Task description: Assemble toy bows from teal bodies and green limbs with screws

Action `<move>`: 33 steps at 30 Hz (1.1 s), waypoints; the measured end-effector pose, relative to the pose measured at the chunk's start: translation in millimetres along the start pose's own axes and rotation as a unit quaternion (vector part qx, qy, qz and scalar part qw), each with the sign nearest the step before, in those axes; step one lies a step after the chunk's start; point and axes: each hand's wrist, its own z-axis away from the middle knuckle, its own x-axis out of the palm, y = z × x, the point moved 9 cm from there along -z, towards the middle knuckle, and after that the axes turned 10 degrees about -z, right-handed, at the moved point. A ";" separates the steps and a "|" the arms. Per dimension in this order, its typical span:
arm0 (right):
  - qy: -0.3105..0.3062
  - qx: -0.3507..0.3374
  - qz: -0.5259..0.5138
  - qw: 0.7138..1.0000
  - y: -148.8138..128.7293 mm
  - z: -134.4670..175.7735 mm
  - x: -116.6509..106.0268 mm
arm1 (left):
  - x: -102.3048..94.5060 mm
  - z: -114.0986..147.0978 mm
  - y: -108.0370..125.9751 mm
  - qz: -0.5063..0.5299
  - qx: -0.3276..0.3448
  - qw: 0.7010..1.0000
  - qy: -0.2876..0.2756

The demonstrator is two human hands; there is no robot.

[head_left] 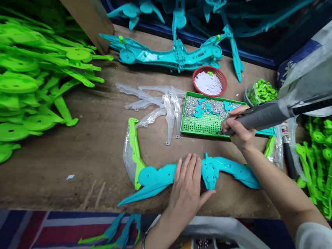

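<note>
My left hand (186, 181) lies flat, fingers stretched out, on a blue plastic bow-shaped toy part (156, 177) near the table's front edge. A green limb piece (136, 154) with a clear plastic piece (129, 163) stands up from the part's left end. Wrapped around a grey power screwdriver (259, 116) with a black cord is my right hand (239, 129). The tool's front end is over a green perforated tray (198, 126), which holds small silvery screws (192, 105) and little blue pieces (204, 108). Another green piece (270, 147) shows beyond my right forearm.
Bright green parts (17, 76) are heaped at left, with more (331, 163) at right. Clear plastic pieces (168, 114) lie mid-table. Behind are a blue bow body (159, 56), a red basket (224, 80) of white slips and a tub (249, 95) of green bits. A black-handled tool (289, 157) lies right.
</note>
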 end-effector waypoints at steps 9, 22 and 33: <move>-0.025 0.019 0.033 0.999 5.2 -0.7 5.1 | 3.1 0.0 0.2 -0.002 -0.007 1.000 0.001; -0.104 0.083 -0.059 0.989 -83.2 92.0 50.0 | 0.8 2.7 4.8 0.012 0.004 1.000 0.010; -0.104 0.067 -0.022 0.992 -50.5 137.9 40.4 | 4.0 2.5 6.1 -0.007 0.008 1.000 -0.022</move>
